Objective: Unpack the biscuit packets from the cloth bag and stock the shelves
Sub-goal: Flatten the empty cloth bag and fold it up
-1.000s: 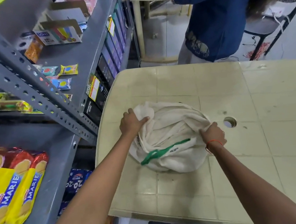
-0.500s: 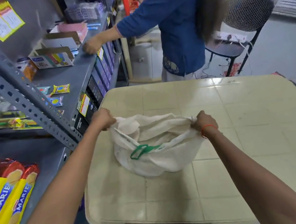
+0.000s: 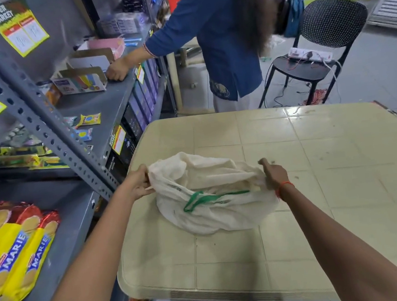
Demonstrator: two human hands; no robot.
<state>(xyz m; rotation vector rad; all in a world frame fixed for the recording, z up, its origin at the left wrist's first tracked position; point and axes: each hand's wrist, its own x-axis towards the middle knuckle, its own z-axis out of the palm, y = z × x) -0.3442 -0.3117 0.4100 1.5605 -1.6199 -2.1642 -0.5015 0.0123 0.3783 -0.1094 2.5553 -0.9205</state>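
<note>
Cloth bag [image 3: 215,173]: it lies slumped on the near-left part of the table, between your two hands. It is off-white and creased, with a green handle [image 3: 199,199] draped across its front.
Bag mouth: you are pulling it sideways, but the folds hide whatever is inside.
Your left hand [image 3: 138,183]: its fingers are curled around the bag's left edge, pinching the cloth near the table's left rim.
Your right hand [image 3: 272,173]: its fingers are closed on the cloth at the bag's right edge (a red thread [image 3: 283,187] circles that wrist).
Table [image 3: 320,159]: it has a pale beige top moulded in a tile pattern and stands just beside the rack.
Lower shelf [image 3: 65,243]: this grey metal shelf is to your left, and yellow Marie biscuit packets [image 3: 17,255] lie on it side by side.
Upper shelf [image 3: 101,107]: it holds small sachets [image 3: 90,119], an open cardboard display box [image 3: 79,80] and a yellow price tag [image 3: 119,140] on its front lip.
Rack post [image 3: 36,116]: this perforated grey post slants between the two shelves.
Other person [image 3: 225,33]: they wear a blue top and stand beyond the table, with one hand resting on the upper shelf by the display box.
Chair [image 3: 323,32]: it is black with a mesh back, stands well behind the table, and has a white power strip [image 3: 311,53] on its seat.
</note>
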